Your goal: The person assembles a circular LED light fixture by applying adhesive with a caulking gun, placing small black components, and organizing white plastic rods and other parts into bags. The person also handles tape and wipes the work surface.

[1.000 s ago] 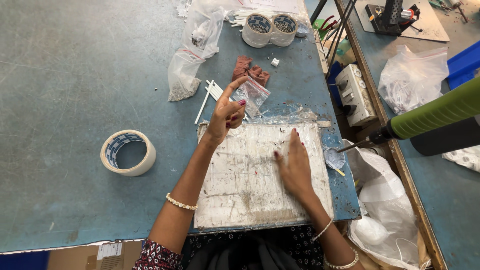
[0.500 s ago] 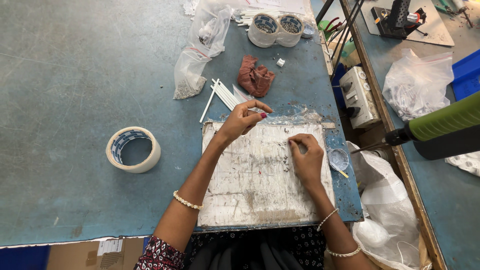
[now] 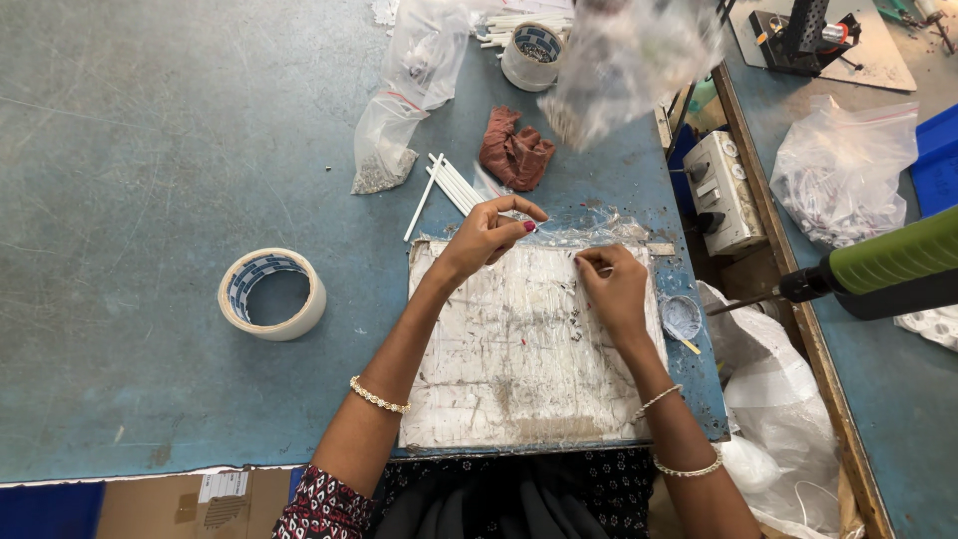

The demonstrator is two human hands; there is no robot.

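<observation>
White sticks [image 3: 451, 186] lie in a loose bundle on the blue surface [image 3: 150, 150], just past the far edge of the scratched white board [image 3: 519, 369] that sits at the near edge of the surface; both my hands work along that far edge of the board. My left hand [image 3: 486, 232] has its grip pinched almost closed, thumb and forefinger meeting on something thin and pale that I cannot make out for sure; it may be a strip of clear film. My right hand [image 3: 611, 289] is curled, fingertips pressed together on the board near a crumpled clear film [image 3: 589, 232]; whether it has hold of anything I cannot tell. I judge the work to be at an early stage; the bundle looks untouched, and nothing finished lies on the board. A roll of tape [image 3: 271, 293] rests well to the left; a reddish rag [image 3: 514, 150] and a plastic bag [image 3: 404, 95] lie toward the far edge.
</observation>
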